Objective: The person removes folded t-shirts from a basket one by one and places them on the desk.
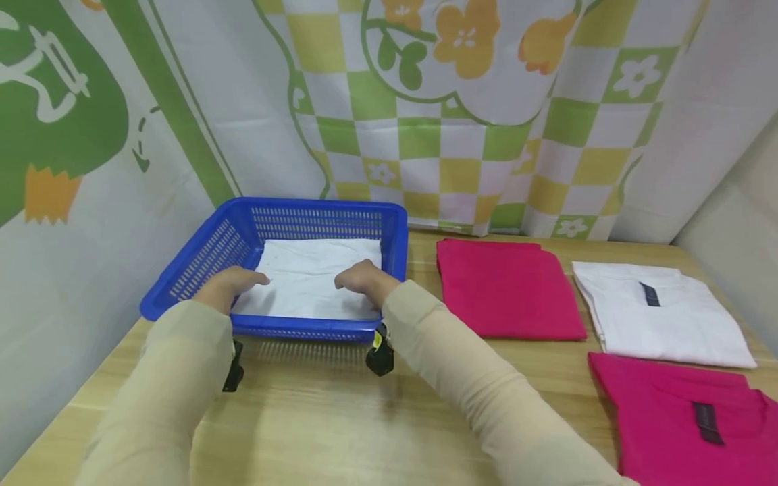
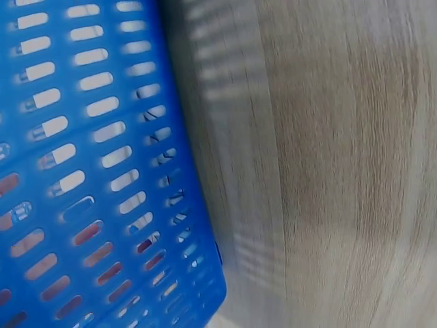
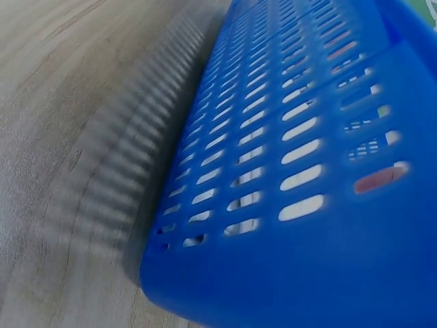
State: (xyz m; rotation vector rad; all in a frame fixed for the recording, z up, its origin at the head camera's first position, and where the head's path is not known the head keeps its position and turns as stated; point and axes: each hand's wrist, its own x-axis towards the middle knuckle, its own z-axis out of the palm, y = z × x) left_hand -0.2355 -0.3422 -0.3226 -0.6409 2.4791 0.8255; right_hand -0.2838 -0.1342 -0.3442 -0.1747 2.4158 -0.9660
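Observation:
A blue slotted plastic basket (image 1: 401,236) stands on the table with a folded white cloth (image 1: 316,273) lying flat inside. My left hand (image 1: 231,280) reaches over the basket's near rim at the cloth's left edge, its thumb stretched out over the cloth and casting a shadow on it. At the opposite edge, my right hand (image 1: 365,278) reaches in the same way, thumb pointing inward. The other fingers of both hands are mostly hidden from the head view. Skin shows through slots of the basket wall (image 2: 89,130) in the left wrist view.
Right of the basket lies a folded red garment (image 1: 507,290). Farther right are a folded white shirt (image 1: 662,314) and a folded pink-red shirt (image 1: 687,412), each with a dark neck label. A patterned curtain (image 1: 450,155) hangs behind the wooden table (image 1: 340,418).

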